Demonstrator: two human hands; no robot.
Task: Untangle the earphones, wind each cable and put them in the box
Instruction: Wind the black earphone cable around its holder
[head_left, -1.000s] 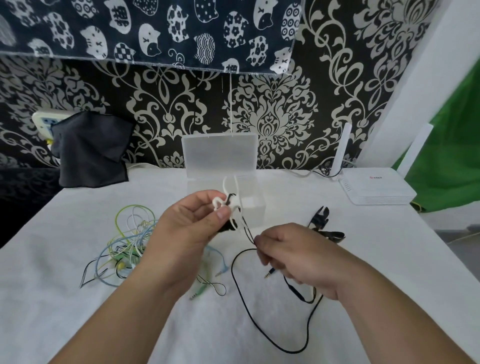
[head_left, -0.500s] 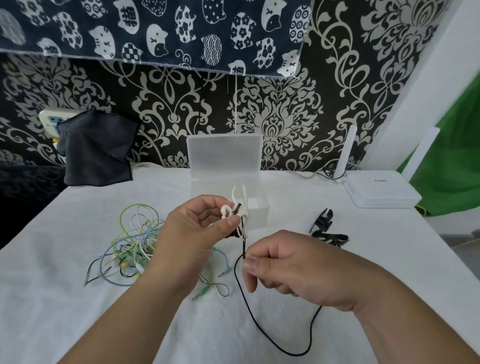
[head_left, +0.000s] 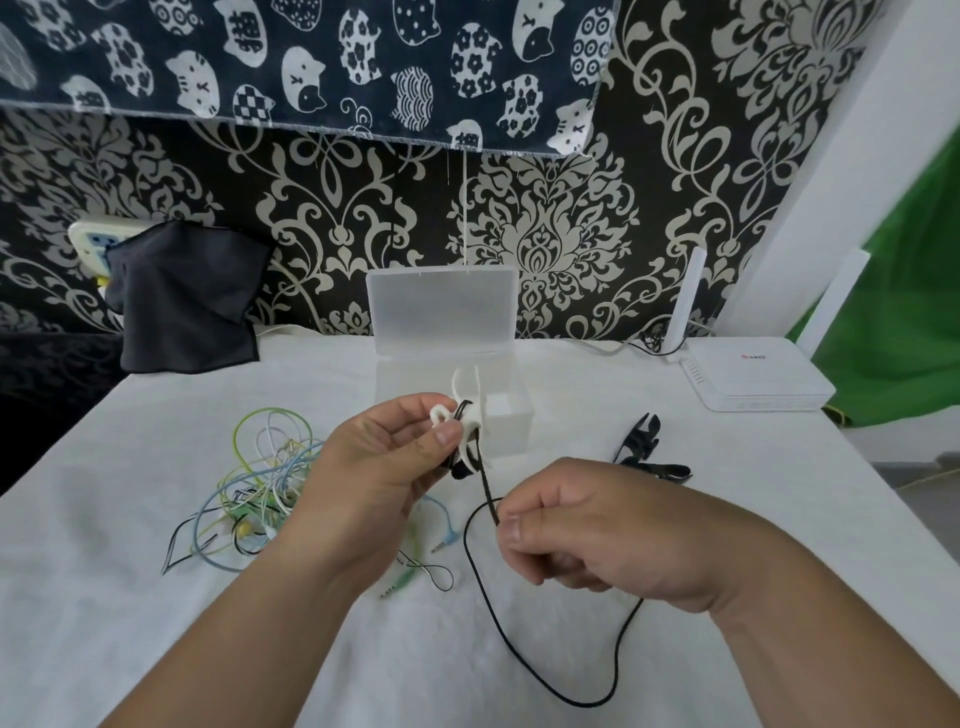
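Wall: black wallpaper (head_left: 545, 234) w/ cream damask scrolls; navy hanging cloth (head_left: 311, 62) w/ white cat print; plain white tablecloth (head_left: 156, 623); thin black earphone cable (head_left: 519, 660); white plastic winder (head_left: 470, 410); frosted translucent plastic box (head_left: 441, 312); cable tangle (head_left: 270, 467) in green, lt blue, white & yellow; bright green fabric (head_left: 909, 312).

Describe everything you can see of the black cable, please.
The black cable is thin, matte and looks braided. Its upper end is wound on a white winder that the left hand grips. A straight stretch runs down to the right hand, which pinches it. The slack curves in a loose loop on the white tablecloth.
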